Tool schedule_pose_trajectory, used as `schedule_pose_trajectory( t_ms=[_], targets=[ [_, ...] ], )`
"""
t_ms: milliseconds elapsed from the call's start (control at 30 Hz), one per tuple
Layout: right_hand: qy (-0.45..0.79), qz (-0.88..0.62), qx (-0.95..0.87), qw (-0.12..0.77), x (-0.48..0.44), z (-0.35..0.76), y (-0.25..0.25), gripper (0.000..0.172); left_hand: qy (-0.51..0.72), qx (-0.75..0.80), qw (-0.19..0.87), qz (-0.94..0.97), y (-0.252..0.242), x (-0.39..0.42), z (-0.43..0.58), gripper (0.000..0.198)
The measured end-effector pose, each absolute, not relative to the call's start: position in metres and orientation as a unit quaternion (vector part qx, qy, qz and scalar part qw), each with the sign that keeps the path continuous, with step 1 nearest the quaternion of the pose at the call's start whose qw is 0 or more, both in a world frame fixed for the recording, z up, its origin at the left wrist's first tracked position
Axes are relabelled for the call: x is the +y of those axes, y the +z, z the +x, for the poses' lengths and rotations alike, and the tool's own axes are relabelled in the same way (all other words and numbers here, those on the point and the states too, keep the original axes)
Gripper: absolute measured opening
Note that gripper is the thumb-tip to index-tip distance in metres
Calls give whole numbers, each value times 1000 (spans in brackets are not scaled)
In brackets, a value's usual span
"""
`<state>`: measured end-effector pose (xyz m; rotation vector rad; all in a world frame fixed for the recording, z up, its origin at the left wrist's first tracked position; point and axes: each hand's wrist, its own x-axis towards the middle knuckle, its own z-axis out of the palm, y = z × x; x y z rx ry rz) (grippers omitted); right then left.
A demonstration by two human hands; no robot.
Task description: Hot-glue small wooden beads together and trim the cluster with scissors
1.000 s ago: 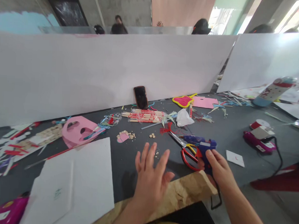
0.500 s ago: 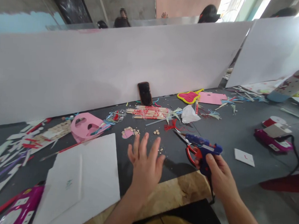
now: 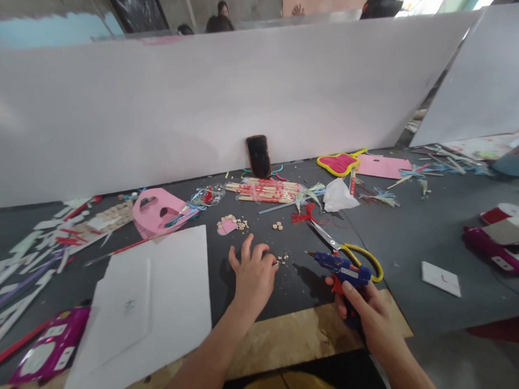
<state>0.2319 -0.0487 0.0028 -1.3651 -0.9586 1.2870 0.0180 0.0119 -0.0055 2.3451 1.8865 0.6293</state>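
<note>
My right hand [image 3: 364, 310] is wrapped round a blue glue gun [image 3: 342, 268], its nozzle pointing left over the dark table. Fingers spread and bent, my left hand [image 3: 255, 275] hovers low over the table beside some small beige pieces [image 3: 282, 259]; nothing shows in it. Just beyond it lie a pink cut-out [image 3: 227, 226] edged with small beige pieces and another small pile [image 3: 277, 225]. Scissors [image 3: 327, 237] with a yellow handle lie behind the glue gun, near a red tassel [image 3: 304, 214].
A phone [image 3: 258, 157] leans on a white partition [image 3: 203, 110]. Wrapped sticks [image 3: 264, 190], crumpled white tissue [image 3: 340, 196] and a pink mask shape [image 3: 158, 212] lie farther back. White sheets [image 3: 149, 305] cover the left front; a white card [image 3: 440, 279] lies right.
My left hand has curled its fingers somewhat and drawn slightly lower. The glue gun has shifted left and down against the scissors, uncovering their yellow handle. The view has turned slightly.
</note>
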Motion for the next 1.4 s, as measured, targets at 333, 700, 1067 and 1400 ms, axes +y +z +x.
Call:
schedule_pose_trajectory(
  t_ms=[333,700,1067,1400],
  targets=[
    [570,-522,-362,522,-53,205,10,35,406,569,265,664,-3,14,12,10],
    [591,-520,-302,538,-47,203,7,31,524,497,591,359,-7,16,5,24],
    [592,-530,-318,518,-47,203,11,31,523,506,591,347,-7,15,6,17],
    [564,-530,-357,523,-51,200,6,32,545,450,659,257,0,15,6,21]
  ],
)
